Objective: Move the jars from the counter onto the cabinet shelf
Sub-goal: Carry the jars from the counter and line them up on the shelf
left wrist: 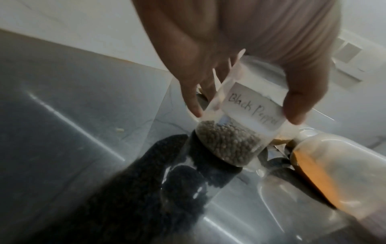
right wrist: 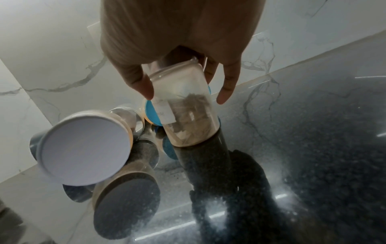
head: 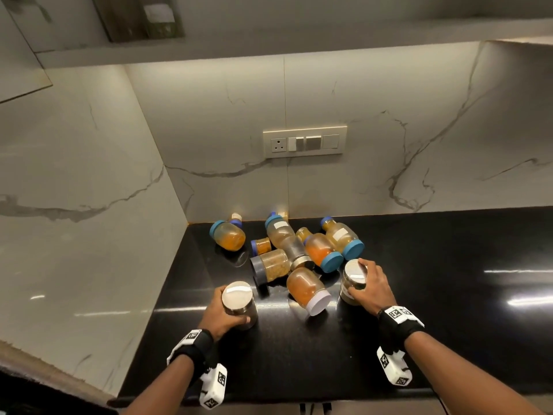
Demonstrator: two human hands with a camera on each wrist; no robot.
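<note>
My left hand (head: 223, 313) grips an upright steel-lidded glass jar (head: 239, 304) on the black counter (head: 449, 310); the left wrist view shows its label "Black Pepper" (left wrist: 253, 108) and peppercorns inside. My right hand (head: 371, 287) holds a second upright steel-lidded jar (head: 354, 280), its brown bits (right wrist: 191, 118) visible in the right wrist view. Behind them lie several jars on their sides in the corner, among them a white-lidded orange jar (head: 306, 290), a grey-lidded jar (head: 270, 266) and blue-lidded jars (head: 324, 250). The cabinet shelf (head: 269, 40) runs overhead.
Marble walls close off the left side and the back. A switch plate (head: 305, 141) sits on the back wall. An open cabinet door (head: 18, 49) hangs at the upper left. Black counter stretches to the right.
</note>
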